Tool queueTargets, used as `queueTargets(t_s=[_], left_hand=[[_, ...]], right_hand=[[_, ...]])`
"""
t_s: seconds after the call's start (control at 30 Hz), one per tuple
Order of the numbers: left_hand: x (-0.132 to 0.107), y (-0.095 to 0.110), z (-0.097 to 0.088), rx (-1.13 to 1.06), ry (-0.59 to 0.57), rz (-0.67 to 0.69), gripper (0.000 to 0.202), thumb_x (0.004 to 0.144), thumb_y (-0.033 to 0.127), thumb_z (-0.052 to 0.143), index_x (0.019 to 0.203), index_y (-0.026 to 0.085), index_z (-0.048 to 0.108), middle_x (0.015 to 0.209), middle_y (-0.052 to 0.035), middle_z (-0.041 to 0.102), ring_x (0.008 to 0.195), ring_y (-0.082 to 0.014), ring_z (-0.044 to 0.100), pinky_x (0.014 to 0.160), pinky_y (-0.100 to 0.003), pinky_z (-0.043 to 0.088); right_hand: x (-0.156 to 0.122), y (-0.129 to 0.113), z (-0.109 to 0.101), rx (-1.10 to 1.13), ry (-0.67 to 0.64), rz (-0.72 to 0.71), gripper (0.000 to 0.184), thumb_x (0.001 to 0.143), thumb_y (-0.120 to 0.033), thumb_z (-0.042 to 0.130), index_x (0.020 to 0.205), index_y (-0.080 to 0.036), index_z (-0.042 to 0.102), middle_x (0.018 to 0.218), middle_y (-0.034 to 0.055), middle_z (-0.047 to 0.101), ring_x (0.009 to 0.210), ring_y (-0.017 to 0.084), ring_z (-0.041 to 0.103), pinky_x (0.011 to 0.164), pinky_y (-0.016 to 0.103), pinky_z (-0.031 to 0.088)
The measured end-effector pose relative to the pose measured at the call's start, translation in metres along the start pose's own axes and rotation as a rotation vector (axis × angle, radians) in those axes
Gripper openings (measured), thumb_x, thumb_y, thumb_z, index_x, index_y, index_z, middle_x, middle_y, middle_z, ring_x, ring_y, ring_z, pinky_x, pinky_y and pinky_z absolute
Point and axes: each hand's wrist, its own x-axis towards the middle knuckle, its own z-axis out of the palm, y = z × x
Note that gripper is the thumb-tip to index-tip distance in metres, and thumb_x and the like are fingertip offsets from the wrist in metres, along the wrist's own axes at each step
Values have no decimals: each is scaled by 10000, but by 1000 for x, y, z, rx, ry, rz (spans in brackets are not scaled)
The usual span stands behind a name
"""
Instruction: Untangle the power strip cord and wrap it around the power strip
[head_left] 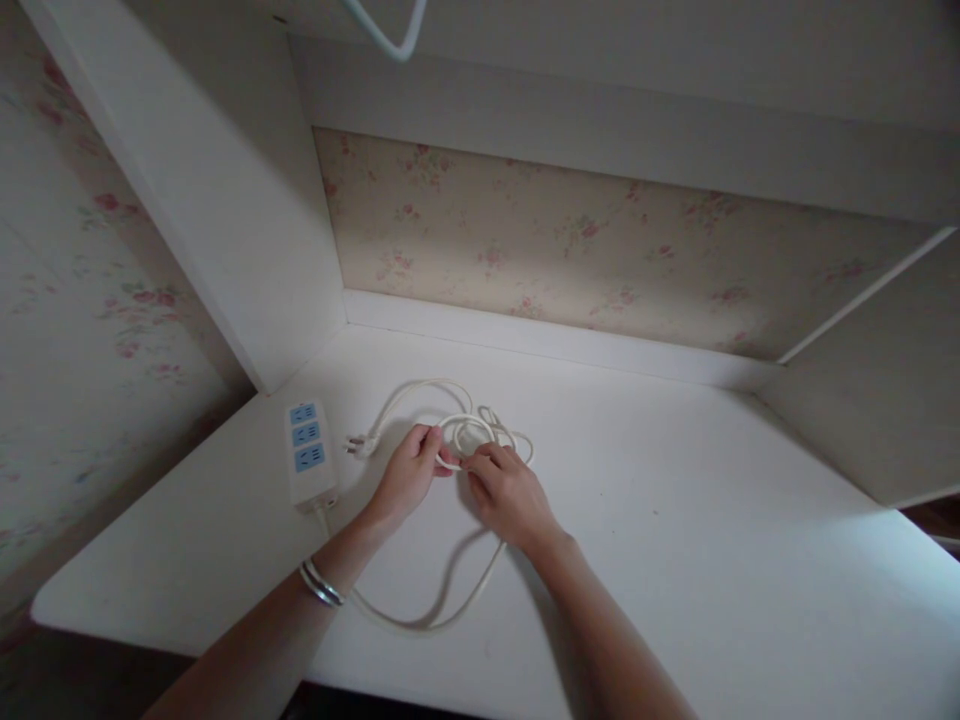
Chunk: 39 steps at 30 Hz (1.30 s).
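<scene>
A white power cord runs in loops over the white desk. My left hand pinches the left side of a small coil of this cord between thumb and fingers. My right hand is closed on the coil's lower right, its fingertips close to those of the left. To the left lies a white power strip with blue socket panels, and the cord leaves its near end. The cord's plug rests on the desk between the strip and my left hand, prongs pointing left.
The desk top has a rounded front left corner. White side panels and a low back ledge border it, with flowered wallpaper behind. A shelf overhangs the back, and a pale bent rod shows at the top.
</scene>
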Motion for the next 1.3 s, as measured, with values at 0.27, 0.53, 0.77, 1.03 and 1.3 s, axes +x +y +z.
queueTargets(t_s=[0.27, 0.53, 0.77, 1.03, 1.3], left_hand=[[8, -3, -5, 59, 57, 39, 404, 823, 561, 488, 732, 168, 501, 631, 38, 513, 575, -142, 625, 454, -230, 498], [9, -6, -6, 72, 74, -2, 367, 827, 534, 491, 827, 167, 508, 611, 61, 486, 543, -129, 616, 425, -206, 479], [12, -8, -8, 85, 41, -24, 345, 878, 463, 443, 997, 158, 552, 613, 57, 475, 549, -134, 632, 443, -219, 503], [8, -3, -6, 69, 11, -52, 346, 891, 411, 446, 1047, 143, 600, 580, 54, 473, 553, -137, 641, 453, -214, 502], [7, -7, -7, 97, -46, -110, 512, 861, 466, 487, 1277, 168, 504, 511, 62, 504, 530, -158, 643, 416, -216, 494]], right_hand=[[1, 10, -11, 199, 134, 178, 162, 873, -374, 564, 854, -254, 670, 742, 32, 644, 731, 183, 544, 661, 284, 406], [5, 19, -36, 1147, 454, 469, 305, 789, -441, 641, 636, -194, 547, 570, -44, 448, 562, 105, 400, 572, 247, 331], [6, 40, -59, 1562, 730, 537, 397, 856, -422, 549, 606, -203, 332, 582, -78, 183, 475, 88, 240, 563, 255, 374], [5, 60, -58, 1524, 821, 673, 269, 789, -409, 624, 674, -197, 503, 578, -77, 302, 479, 73, 319, 535, 238, 366], [6, 47, -40, 852, 727, 598, 260, 792, -361, 596, 981, -210, 692, 866, 17, 617, 743, 137, 523, 715, 278, 405]])
